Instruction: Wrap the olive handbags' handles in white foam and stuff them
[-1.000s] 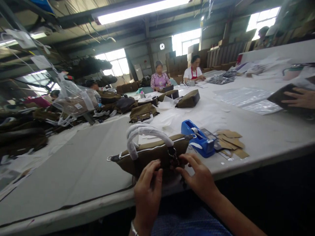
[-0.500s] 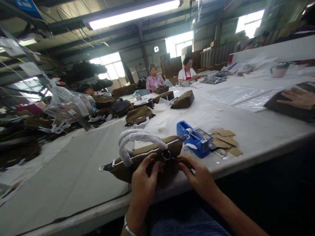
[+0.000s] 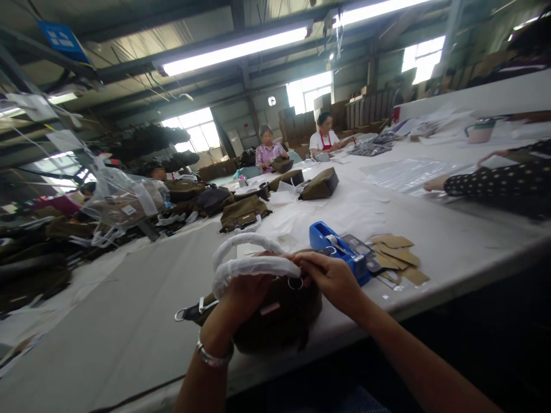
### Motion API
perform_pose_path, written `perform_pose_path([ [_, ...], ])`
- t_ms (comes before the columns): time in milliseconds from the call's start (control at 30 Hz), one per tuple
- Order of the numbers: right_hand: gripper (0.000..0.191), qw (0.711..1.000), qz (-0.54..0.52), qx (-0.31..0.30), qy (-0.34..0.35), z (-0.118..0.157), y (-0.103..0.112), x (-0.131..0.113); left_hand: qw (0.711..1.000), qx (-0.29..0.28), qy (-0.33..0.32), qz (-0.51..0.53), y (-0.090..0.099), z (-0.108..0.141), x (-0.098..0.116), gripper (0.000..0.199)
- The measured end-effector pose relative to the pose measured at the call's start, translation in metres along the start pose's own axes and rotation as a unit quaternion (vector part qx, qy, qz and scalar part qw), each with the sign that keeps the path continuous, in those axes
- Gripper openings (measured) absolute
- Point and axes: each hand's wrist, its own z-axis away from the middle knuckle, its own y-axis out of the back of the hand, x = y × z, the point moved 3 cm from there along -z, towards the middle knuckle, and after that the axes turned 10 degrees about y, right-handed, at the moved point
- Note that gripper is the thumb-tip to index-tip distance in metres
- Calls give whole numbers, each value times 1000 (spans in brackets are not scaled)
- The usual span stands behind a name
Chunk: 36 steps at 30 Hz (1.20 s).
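Observation:
An olive-brown handbag [image 3: 279,315] stands at the near table edge, its two handles [image 3: 253,267] wrapped in white. My left hand [image 3: 247,292] reaches under the front handle to the bag's top; its fingers are mostly hidden behind the handle. My right hand [image 3: 327,275] is closed at the right end of that handle, with thumb and fingers pressed together beside a metal ring [image 3: 295,283]. A small pale label shows on the bag's front. Just behind my right hand is a blue tape dispenser [image 3: 340,252].
Brown card pieces [image 3: 398,258] lie right of the dispenser. More olive bags [image 3: 244,213] stand farther back. Clear plastic sheets [image 3: 408,175] lie at the right, beside another person's dotted sleeve [image 3: 499,180]. Two people sit across the table; a pink cup [image 3: 480,132] stands far right.
My left hand has moved under the front handle, and my right hand has risen to the handle's end. The bag's front now shows more. At right, the other person's arm has reached in over the plastic.

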Motion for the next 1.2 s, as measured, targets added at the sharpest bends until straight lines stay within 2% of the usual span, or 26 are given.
perform_pose_path([
  [133, 29, 989, -70, -126, -40, -25, -8, 0, 995, 43, -8, 94, 1, -22, 4, 49],
  [200, 34, 982, -108, -148, -53, -29, -7, 1, 992, 69, -28, 105, -4, -30, 5, 48],
  [300, 39, 976, -145, -144, -72, -30, -6, 2, 991, 72, -67, 86, -14, -35, 6, 41],
  [367, 40, 980, -142, -110, -83, -29, -7, 3, 990, 75, -75, 87, -18, -31, 9, 38],
  [467, 39, 983, -151, 20, -102, -27, -8, 6, 983, 70, -47, 166, -17, -17, 13, 37],
  [567, 40, 942, -255, 165, -144, -13, -11, 14, 942, 44, 16, 332, -17, 0, 15, 22],
  [633, 40, 912, -308, 221, -155, 7, -16, 20, 906, 61, 68, 414, -20, 8, 13, 11],
  [667, 39, 907, -313, 235, -155, 20, -19, 23, 890, 82, 94, 439, -22, 9, 11, 10],
  [767, 26, 930, -256, 225, -137, 65, -23, 27, 849, 144, 155, 484, -29, 9, 2, 17],
  [833, 10, 967, -171, 166, -89, 88, -21, 23, 835, 166, 166, 498, -33, 7, -2, 20],
  [867, 10, 985, -117, 119, -54, 95, -18, 20, 837, 168, 166, 494, -35, 6, -4, 20],
  [933, 28, 999, -4, 26, 19, 101, -8, 12, 849, 174, 166, 471, -36, 4, -3, 23],
  [967, 35, 998, 44, 4, 45, 100, -1, 10, 855, 182, 171, 454, -35, 4, -2, 25],
  [1033, 37, 991, 111, 33, 61, 93, 18, 11, 867, 204, 200, 409, -33, 6, 1, 32],
  [1100, 31, 980, 160, 113, 38, 85, 37, 18, 878, 210, 247, 352, -29, 13, 3, 39],
  [1200, 21, 967, 198, 162, -15, 78, 53, 33, 902, 221, 294, 228, -19, 43, 0, 38],
])
